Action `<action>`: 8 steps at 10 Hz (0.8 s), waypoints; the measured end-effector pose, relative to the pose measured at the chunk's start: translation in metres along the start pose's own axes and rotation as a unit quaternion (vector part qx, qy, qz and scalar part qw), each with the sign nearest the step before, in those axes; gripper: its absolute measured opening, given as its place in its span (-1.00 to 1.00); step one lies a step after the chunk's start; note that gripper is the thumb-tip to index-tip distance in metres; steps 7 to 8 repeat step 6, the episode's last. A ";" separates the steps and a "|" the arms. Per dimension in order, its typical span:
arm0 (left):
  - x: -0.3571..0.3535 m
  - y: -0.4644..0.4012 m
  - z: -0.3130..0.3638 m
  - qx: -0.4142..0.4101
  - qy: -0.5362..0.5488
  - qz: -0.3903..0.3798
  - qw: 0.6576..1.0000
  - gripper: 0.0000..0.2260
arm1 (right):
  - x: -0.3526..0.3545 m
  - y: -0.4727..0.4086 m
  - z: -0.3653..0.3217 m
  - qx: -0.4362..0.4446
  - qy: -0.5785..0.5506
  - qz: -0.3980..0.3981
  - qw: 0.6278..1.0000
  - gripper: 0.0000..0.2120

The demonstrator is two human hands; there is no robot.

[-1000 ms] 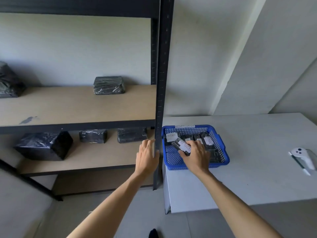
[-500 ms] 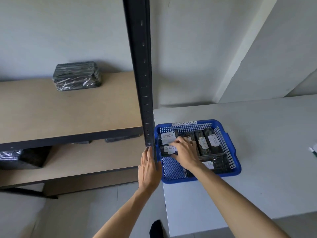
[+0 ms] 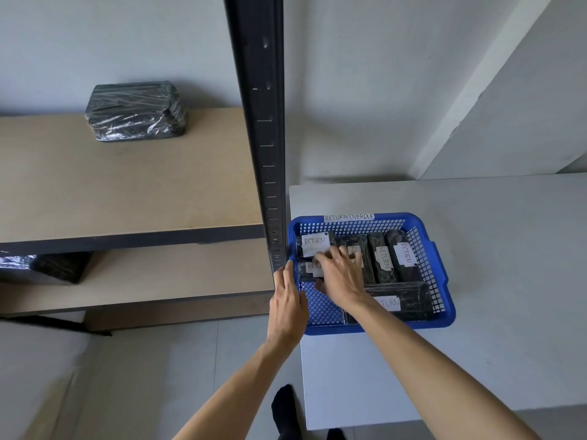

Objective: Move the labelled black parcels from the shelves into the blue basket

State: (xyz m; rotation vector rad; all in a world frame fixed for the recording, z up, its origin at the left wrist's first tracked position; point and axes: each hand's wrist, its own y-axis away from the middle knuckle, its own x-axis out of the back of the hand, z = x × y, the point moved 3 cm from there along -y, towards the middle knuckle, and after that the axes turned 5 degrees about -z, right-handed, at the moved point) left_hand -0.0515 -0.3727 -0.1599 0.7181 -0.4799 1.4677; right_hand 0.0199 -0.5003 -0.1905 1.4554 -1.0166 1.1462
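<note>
The blue basket (image 3: pixel 444 290), tagged "RETURN OVERDUE", stands on the white table's left end. Several black parcels with white "RETURN" labels lie inside it, such as one at the back left (image 3: pixel 314 244), two standing side by side (image 3: pixel 392 260) and one along the front (image 3: pixel 409 301). My right hand (image 3: pixel 341 276) is inside the basket, fingers closed over another labelled parcel (image 3: pixel 309 268) low at its left side. My left hand (image 3: pixel 287 301) rests flat against the basket's left rim and the shelf post, holding nothing.
A black metal shelf post (image 3: pixel 263 122) rises just left of the basket. A wrapped black parcel (image 3: pixel 136 111) with no visible label sits at the back of the upper wooden shelf (image 3: pixel 127 185). Another dark wrapped bundle (image 3: pixel 60 265) lies on the lower shelf. The white table (image 3: pixel 492 344) extends right.
My view has moved closer and to the right. My right hand has lowered the labelled parcel from above the basket down to its left side. My left hand has stayed by the post.
</note>
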 end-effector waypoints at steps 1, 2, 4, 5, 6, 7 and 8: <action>-0.005 -0.001 -0.002 0.010 -0.006 -0.009 1.000 -0.38 | -0.002 0.001 0.000 0.007 0.023 0.005 1.000 -0.52; -0.007 -0.001 -0.004 0.013 -0.003 -0.014 1.000 -0.32 | -0.007 0.001 0.004 0.008 0.004 0.003 1.000 -0.52; -0.009 -0.002 -0.005 0.021 0.005 -0.022 1.000 -0.31 | -0.004 0.000 0.009 0.019 -0.025 -0.004 1.000 -0.54; -0.006 -0.001 -0.004 0.013 0.005 -0.021 1.000 -0.35 | -0.005 0.001 0.012 0.026 -0.028 -0.002 0.999 -0.50; 0.000 -0.004 0.000 0.002 0.000 -0.017 1.000 -0.41 | -0.003 0.002 0.016 0.033 -0.047 0.006 0.998 -0.51; 0.000 -0.004 0.000 0.002 0.000 -0.017 1.000 -0.41 | -0.003 0.002 0.016 0.033 -0.047 0.006 0.998 -0.51; 0.000 -0.004 0.000 0.002 0.000 -0.017 1.000 -0.41 | -0.003 0.002 0.016 0.033 -0.047 0.006 0.998 -0.51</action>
